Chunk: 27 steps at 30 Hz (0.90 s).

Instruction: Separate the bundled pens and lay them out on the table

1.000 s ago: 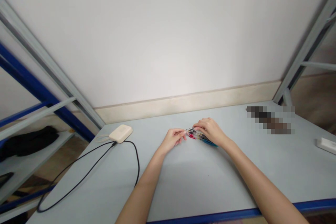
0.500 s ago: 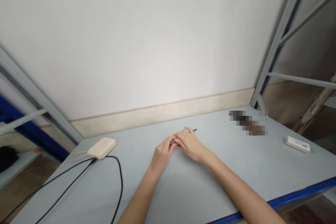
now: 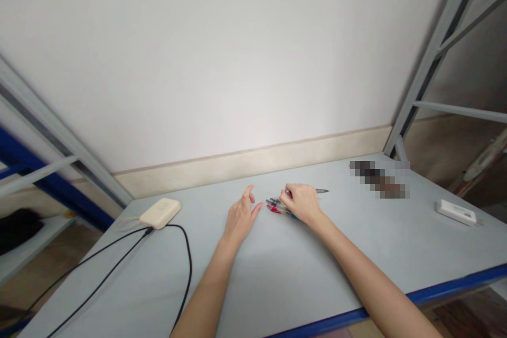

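Observation:
My right hand (image 3: 302,203) is closed over a small bundle of pens (image 3: 276,206) lying on the pale blue table (image 3: 301,274). Red and blue pen ends stick out to the left of the hand, and one dark pen tip (image 3: 322,190) pokes out to the right. My left hand (image 3: 240,216) rests flat on the table just left of the pens, fingers apart, holding nothing.
A cream power bank (image 3: 160,213) with a black cable (image 3: 186,264) lies at the left. A white adapter (image 3: 455,212) sits at the right, with a blurred patch (image 3: 378,179) behind the pens. Metal rack posts stand at both sides; the blue table edge runs along the front.
My left hand has let go of the pens and moved left, opening flat on the table. My right hand keeps the pens, which now lie on the table.

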Tool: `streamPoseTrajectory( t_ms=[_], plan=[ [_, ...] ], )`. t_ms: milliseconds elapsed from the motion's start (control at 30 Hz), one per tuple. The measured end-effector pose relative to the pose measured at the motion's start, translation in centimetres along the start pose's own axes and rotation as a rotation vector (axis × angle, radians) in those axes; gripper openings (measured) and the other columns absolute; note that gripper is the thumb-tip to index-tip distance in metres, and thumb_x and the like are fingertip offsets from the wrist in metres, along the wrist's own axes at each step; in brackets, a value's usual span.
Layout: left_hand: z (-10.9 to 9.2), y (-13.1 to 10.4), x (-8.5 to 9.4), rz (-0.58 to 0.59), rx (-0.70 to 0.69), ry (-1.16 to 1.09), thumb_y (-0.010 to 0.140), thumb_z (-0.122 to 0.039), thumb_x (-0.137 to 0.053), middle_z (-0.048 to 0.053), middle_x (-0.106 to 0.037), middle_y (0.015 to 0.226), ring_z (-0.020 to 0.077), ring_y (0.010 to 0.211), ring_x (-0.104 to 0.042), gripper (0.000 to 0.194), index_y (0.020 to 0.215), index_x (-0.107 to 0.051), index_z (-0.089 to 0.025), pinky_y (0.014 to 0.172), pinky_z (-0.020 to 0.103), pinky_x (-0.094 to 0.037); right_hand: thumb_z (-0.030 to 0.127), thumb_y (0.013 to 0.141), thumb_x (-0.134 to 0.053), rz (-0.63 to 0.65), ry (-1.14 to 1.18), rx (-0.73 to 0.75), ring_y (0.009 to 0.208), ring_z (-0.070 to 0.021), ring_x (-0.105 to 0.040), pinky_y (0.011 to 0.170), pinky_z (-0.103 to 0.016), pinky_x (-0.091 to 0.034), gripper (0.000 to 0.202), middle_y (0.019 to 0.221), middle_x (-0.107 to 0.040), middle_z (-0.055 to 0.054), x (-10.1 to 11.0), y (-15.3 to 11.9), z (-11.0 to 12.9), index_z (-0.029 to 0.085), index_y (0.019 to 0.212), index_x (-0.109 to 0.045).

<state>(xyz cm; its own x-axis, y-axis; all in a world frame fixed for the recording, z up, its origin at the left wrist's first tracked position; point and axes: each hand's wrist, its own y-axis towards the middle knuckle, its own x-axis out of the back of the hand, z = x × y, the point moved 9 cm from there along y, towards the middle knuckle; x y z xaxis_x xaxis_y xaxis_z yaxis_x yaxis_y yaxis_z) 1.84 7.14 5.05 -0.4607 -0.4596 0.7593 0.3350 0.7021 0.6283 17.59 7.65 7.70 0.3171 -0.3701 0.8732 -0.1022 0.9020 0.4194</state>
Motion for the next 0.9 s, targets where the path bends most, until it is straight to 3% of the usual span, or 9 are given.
streamPoseTrajectory(
  t_ms=[167, 300, 400, 467, 567, 700, 800, 900],
  plan=[
    [-0.4, 0.0, -0.5, 0.053, -0.003, 0.004, 0.092, -0.037, -0.037, 0.000, -0.058, 0.082, 0.0148, 0.065, -0.062, 0.045, 0.129, -0.022, -0.017, 0.062, 0.025, -0.046, 0.039, 0.086, -0.040, 0.005, 0.029, 0.050, 0.062, -0.0160, -0.058, 0.053, -0.026, -0.025, 0.033, 0.067, -0.067, -0.005, -0.2, -0.2, 0.5, 0.019, 0.069, -0.061],
    [-0.5, 0.0, -0.6, 0.083, 0.001, 0.007, 0.093, -0.037, -0.034, 0.000, -0.059, 0.081, 0.0153, 0.065, -0.062, 0.041, 0.128, -0.025, -0.016, 0.062, 0.026, -0.046, 0.034, 0.085, -0.040, 0.021, 0.060, 0.072, 0.057, -0.0149, -0.055, 0.053, -0.027, -0.024, 0.031, 0.063, -0.064, -0.004, -0.4, -0.5, 1.0, 0.019, 0.065, -0.058],
    [-0.6, 0.1, -0.7, 0.105, 0.000, -0.001, 0.093, -0.037, -0.034, 0.000, -0.060, 0.079, 0.0151, 0.065, -0.062, 0.039, 0.126, -0.028, -0.016, 0.063, 0.026, -0.047, 0.032, 0.083, -0.040, -0.012, 0.214, 0.071, 0.052, -0.0135, -0.048, 0.053, -0.027, -0.023, 0.030, 0.056, -0.057, -0.002, 0.4, -0.6, 1.1, 0.019, 0.058, -0.051],
    [-1.1, 0.0, -0.8, 0.125, -0.022, 0.001, 0.094, -0.037, -0.034, 0.000, -0.061, 0.079, 0.0152, 0.067, -0.063, 0.037, 0.124, -0.033, -0.016, 0.063, 0.025, -0.047, 0.035, 0.083, -0.039, -0.085, 0.490, 0.029, 0.049, -0.0118, -0.041, 0.051, -0.026, -0.024, 0.033, 0.050, -0.046, 0.001, 1.7, -0.4, 0.5, 0.020, 0.054, -0.042],
    [-3.3, -0.2, -0.8, 0.145, -0.145, 0.013, 0.092, -0.040, -0.036, 0.004, -0.063, 0.083, 0.0159, 0.074, -0.063, 0.034, 0.115, -0.044, -0.016, 0.067, 0.026, -0.048, 0.047, 0.084, -0.036, -0.164, 1.199, -0.083, 0.040, -0.0085, -0.024, 0.043, -0.023, -0.021, 0.041, 0.045, -0.025, 0.006, 3.0, 0.0, -1.5, 0.021, 0.053, -0.031],
    [-7.8, -1.0, 0.0, 0.104, -0.400, 0.021, 0.088, -0.045, -0.041, 0.005, -0.065, 0.081, 0.0168, 0.074, -0.063, 0.035, 0.100, -0.055, -0.016, 0.066, 0.027, -0.048, 0.047, 0.081, -0.044, -0.012, 2.040, -0.168, 0.037, -0.0057, -0.008, 0.035, -0.019, -0.015, 0.041, 0.044, -0.014, 0.010, 2.6, 0.5, -1.9, 0.020, 0.053, -0.031],
    [-9.9, -1.5, 1.1, -0.019, -0.489, 0.016, 0.090, -0.042, -0.041, 0.003, -0.064, 0.071, 0.0153, 0.066, -0.062, 0.033, 0.097, -0.057, -0.015, 0.059, 0.026, -0.047, 0.039, 0.079, -0.051, 0.071, 2.319, -0.280, 0.035, -0.0040, -0.012, 0.033, -0.016, -0.019, 0.037, 0.043, -0.020, 0.010, 1.2, 0.3, -1.7, 0.019, 0.054, -0.032],
    [-10.5, -1.6, 1.7, -0.069, -0.506, -0.004, 0.092, -0.033, -0.040, 0.001, -0.062, 0.066, 0.0133, 0.061, -0.060, 0.026, 0.090, -0.058, -0.014, 0.056, 0.025, -0.045, 0.034, 0.081, -0.048, 0.114, 2.430, -0.371, 0.032, -0.0036, -0.017, 0.031, -0.015, -0.022, 0.034, 0.042, -0.023, 0.010, -0.3, 0.0, -1.3, 0.020, 0.055, -0.031]
  ],
)
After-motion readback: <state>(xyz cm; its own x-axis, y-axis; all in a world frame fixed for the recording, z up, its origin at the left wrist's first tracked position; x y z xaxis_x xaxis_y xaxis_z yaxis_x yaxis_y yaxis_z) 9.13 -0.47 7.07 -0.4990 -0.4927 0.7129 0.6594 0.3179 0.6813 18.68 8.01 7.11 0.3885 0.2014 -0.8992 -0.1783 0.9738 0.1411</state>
